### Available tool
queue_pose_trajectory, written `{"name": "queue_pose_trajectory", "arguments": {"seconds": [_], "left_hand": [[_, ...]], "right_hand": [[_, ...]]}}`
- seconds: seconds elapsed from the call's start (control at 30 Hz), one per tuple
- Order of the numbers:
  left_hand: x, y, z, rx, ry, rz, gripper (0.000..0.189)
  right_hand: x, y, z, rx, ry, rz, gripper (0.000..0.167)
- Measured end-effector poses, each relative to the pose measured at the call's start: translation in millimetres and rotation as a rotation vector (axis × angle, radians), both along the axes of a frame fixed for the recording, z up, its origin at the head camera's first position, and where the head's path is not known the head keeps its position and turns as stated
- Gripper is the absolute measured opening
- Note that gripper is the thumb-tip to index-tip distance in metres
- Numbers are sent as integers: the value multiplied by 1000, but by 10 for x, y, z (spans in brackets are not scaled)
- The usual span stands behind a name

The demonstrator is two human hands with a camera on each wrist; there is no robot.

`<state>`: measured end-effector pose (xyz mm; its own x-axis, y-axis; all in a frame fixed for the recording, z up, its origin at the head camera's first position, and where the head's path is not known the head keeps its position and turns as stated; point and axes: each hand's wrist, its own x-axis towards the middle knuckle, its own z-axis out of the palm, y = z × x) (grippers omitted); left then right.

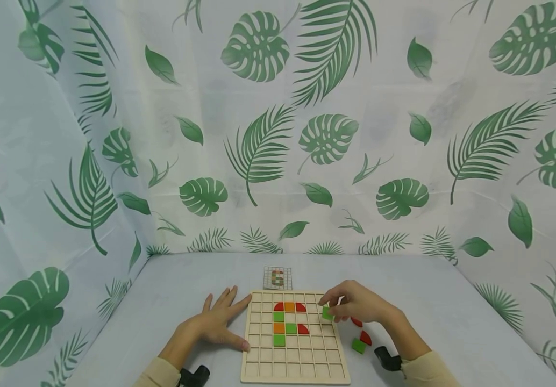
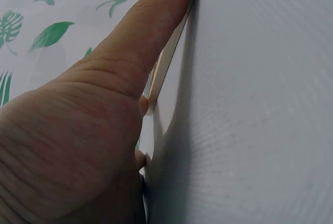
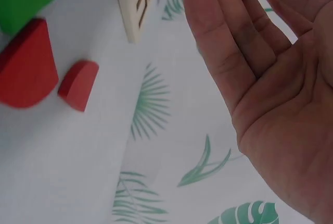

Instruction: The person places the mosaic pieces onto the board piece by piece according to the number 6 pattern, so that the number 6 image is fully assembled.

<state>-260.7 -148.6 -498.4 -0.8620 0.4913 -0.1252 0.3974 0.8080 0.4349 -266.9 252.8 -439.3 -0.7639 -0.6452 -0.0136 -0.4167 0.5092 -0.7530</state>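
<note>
A wooden grid board (image 1: 302,371) lies on the table, with red quarter-round, orange square and green square blocks set in its upper left cells. My left hand (image 1: 217,321) rests beside the board, fingers spread; its thumb (image 2: 151,31) and a fingertip touch the left edge. Over the board's upper right, my right hand (image 1: 355,302) pinches a green square block (image 1: 327,313) between thumb and fingers. In the right wrist view only a sliver of that block shows past the fingers. A small pattern card (image 1: 277,278) with a gridded coloured figure lies behind the board.
Right of the board lie a loose green block (image 1: 358,345), a red quarter-round block (image 1: 365,337) and another red block (image 1: 357,322), partly under the right hand. Black wrist devices sit at both cuffs. A leaf-printed cloth (image 1: 278,161) stands behind the table.
</note>
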Motion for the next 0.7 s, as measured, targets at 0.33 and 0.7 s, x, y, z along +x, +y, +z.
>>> {"name": "queue_pose_trajectory", "arguments": {"seconds": [0.33,0.7], "left_hand": [[3,3,-6,-3,2,4,123],[-2,4,-12,-14,5,3,123]], "right_hand": [[56,-225,-45,-56,22,73,17],[150,-455,-58,31,87,98,16]]}}
